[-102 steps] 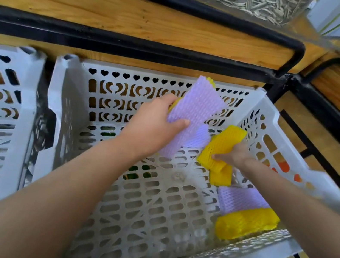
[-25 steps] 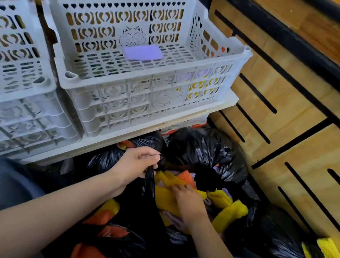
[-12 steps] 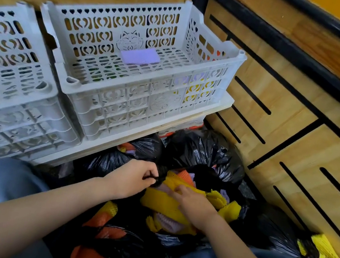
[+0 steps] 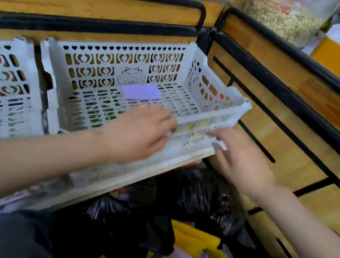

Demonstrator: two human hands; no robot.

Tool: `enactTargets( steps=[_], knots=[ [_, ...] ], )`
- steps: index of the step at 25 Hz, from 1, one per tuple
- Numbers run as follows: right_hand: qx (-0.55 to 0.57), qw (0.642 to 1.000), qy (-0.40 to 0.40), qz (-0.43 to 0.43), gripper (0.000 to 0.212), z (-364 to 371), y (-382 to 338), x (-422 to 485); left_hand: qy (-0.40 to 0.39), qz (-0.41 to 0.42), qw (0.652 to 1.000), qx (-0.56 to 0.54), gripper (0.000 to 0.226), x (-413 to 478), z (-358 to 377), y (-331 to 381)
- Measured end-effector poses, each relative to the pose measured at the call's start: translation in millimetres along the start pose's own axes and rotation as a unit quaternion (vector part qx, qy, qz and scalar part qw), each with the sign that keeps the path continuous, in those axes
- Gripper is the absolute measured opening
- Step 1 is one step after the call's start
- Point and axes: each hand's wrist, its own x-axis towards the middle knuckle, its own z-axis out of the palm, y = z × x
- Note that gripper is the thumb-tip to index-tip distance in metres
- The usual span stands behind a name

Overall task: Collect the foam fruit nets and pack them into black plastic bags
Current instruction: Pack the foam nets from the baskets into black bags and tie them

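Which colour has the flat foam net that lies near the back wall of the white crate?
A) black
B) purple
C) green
B: the foam net lying flat on the floor of the white crate, near its back wall, is pale purple.

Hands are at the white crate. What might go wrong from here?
1. The flat purple foam net lies at the back of the white perforated plastic crate, beyond the left hand and right hand; it may get left behind.
2. The yellow foam nets in the open black plastic bag sit heaped at its mouth with no hand on it; they could spill out.
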Motion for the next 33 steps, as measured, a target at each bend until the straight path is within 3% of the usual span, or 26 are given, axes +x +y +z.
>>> enactTargets(
  steps=[2, 4, 7, 11, 15, 17, 19, 20, 22, 24, 26, 28, 30, 31, 33],
  knots=[
    [0.052, 0.998, 0.021, 0.039, 0.025, -4.3, 11.4, 56.6, 0.021, -0.06, 0.998, -0.02, 0.027, 25.3, -6.1, -36.8],
    [0.08, 0.995, -0.007, 0.057, 0.027, 6.1, 30.9, 108.1, 0.016, -0.109, 0.993, -0.04, 0.027, 45.7, 6.3, -75.2],
    [0.103, 0.979, -0.142, 0.105, 0.031, 37.5, 70.9, 168.0, -0.076, -0.169, 0.982, -0.039, 0.035, 68.2, 45.8, -127.4],
    [0.04, 0.916, -0.372, 0.144, 0.047, 86.6, 115.8, 207.2, -0.194, -0.25, 0.948, -0.045, 0.047, 86.3, 103.6, -190.1],
    [0.014, 0.865, -0.474, 0.164, 0.063, 121.6, 143.5, 217.7, -0.241, -0.3, 0.921, -0.055, 0.059, 97.7, 140.8, -232.7],
    [-0.011, 0.85, -0.509, 0.135, 0.054, 132.6, 149.0, 216.3, -0.233, -0.302, 0.923, -0.048, 0.069, 100.1, 149.4, -238.0],
    [-0.021, 0.836, -0.537, 0.109, 0.025, 135.7, 150.6, 214.4, -0.243, -0.299, 0.922, -0.035, 0.075, 100.0, 154.7, -235.6],
    [-0.029, 0.838, -0.536, 0.101, 0.021, 134.3, 150.3, 215.7, -0.248, -0.3, 0.921, -0.025, 0.071, 98.6, 157.5, -233.7],
    [-0.048, 0.878, -0.465, 0.107, 0.017, 126.8, 150.7, 220.4, -0.227, -0.305, 0.925, -0.013, 0.045, 95.9, 161.1, -230.2],
    [-0.064, 0.932, -0.327, 0.14, 0.016, 114.4, 145.6, 224.9, -0.176, -0.339, 0.923, -0.045, 0.016, 97.3, 154.4, -222.5],
    [-0.03, 0.961, -0.197, 0.19, 0.02, 103.2, 135.3, 227.2, -0.082, -0.396, 0.904, -0.137, 0.008, 105.4, 138.7, -210.8],
    [0.017, 0.967, -0.12, 0.226, 0.02, 94.5, 117.7, 226.8, 0.048, -0.408, 0.879, -0.244, 0.011, 121.0, 119.2, -193.1],
    [0.067, 0.966, -0.07, 0.239, 0.023, 86.5, 98.0, 226.4, 0.132, -0.357, 0.87, -0.312, 0.016, 139.7, 98.1, -163.8],
    [0.146, 0.957, -0.043, 0.246, 0.023, 80.1, 87.3, 225.8, 0.158, -0.327, 0.869, -0.337, 0.018, 147.7, 91.2, -148.7],
    [0.354, 0.897, -0.001, 0.263, 0.029, 65.0, 67.3, 224.6, 0.192, -0.287, 0.868, -0.356, 0.026, 158.6, 83.2, -124.3]
  ],
)
